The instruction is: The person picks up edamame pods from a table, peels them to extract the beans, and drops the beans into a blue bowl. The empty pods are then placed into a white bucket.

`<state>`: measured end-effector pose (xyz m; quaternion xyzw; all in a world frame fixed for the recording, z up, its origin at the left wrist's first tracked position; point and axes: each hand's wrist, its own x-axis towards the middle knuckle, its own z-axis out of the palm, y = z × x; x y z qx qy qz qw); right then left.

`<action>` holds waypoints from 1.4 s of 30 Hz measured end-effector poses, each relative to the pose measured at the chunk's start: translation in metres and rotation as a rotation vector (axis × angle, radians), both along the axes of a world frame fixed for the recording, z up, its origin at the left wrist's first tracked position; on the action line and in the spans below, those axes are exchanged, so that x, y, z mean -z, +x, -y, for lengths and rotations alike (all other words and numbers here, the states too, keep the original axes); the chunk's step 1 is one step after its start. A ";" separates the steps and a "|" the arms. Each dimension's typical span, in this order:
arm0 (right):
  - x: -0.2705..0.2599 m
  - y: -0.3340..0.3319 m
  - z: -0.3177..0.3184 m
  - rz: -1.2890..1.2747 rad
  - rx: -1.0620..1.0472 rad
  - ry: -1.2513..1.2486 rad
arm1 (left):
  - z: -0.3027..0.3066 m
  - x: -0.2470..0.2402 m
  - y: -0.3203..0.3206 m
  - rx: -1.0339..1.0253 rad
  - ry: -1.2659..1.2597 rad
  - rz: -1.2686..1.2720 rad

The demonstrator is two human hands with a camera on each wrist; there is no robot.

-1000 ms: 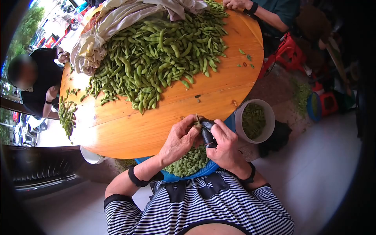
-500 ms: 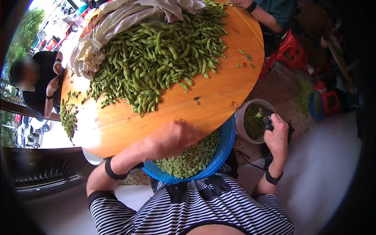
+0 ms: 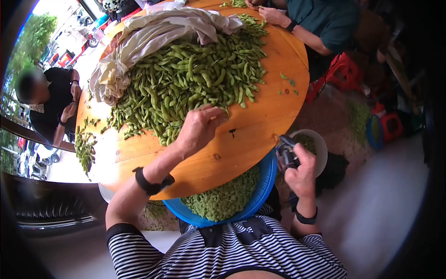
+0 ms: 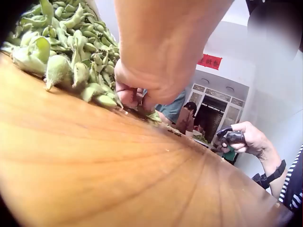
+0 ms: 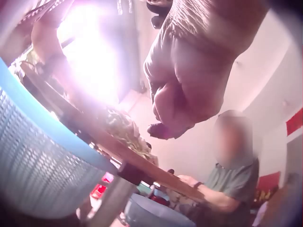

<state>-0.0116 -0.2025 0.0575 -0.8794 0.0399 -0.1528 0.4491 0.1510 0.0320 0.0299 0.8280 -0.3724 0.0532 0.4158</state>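
My left hand reaches to the near edge of a heap of green soybean pods on the round wooden table. Its bent fingertips pinch a pod low over the tabletop in the left wrist view. Off the table's right edge, my right hand hangs with loosely bent fingers and nothing visible in them. Black covers wrap its thumb and finger. Below the table edge, a blue basket in my lap holds shelled green beans.
A white bucket with pod scraps stands on the floor at right. Pale cloth covers the heap's far side. Two people work at the table's far right and left. Red stools stand beyond the bucket.
Both hands were together at a pod over the basket. They parted: the right hand swung out to the bucket and came partway back, while the left hand moved forward to the heap.
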 end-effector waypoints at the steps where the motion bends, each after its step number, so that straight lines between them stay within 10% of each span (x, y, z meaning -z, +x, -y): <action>1: 0.002 0.002 -0.010 -0.019 -0.040 0.157 | 0.004 -0.016 -0.012 0.005 -0.001 0.005; 3: -0.001 0.005 -0.025 -0.102 -0.135 0.257 | 0.007 -0.045 -0.044 0.000 -0.068 -0.891; 6: -0.007 0.009 -0.050 -0.162 -0.209 0.506 | 0.009 -0.037 -0.075 0.076 -0.319 -1.068; 18: 0.005 0.005 -0.057 -0.262 -0.350 0.859 | 0.003 -0.015 -0.108 -0.042 -0.626 -1.105; 35: 0.007 0.008 -0.051 -0.199 -0.337 0.499 | 0.005 -0.004 -0.112 -0.088 -0.613 -1.058; 42: 0.012 0.008 -0.042 -0.376 -0.452 1.046 | 0.001 0.013 -0.115 0.179 -0.934 -1.559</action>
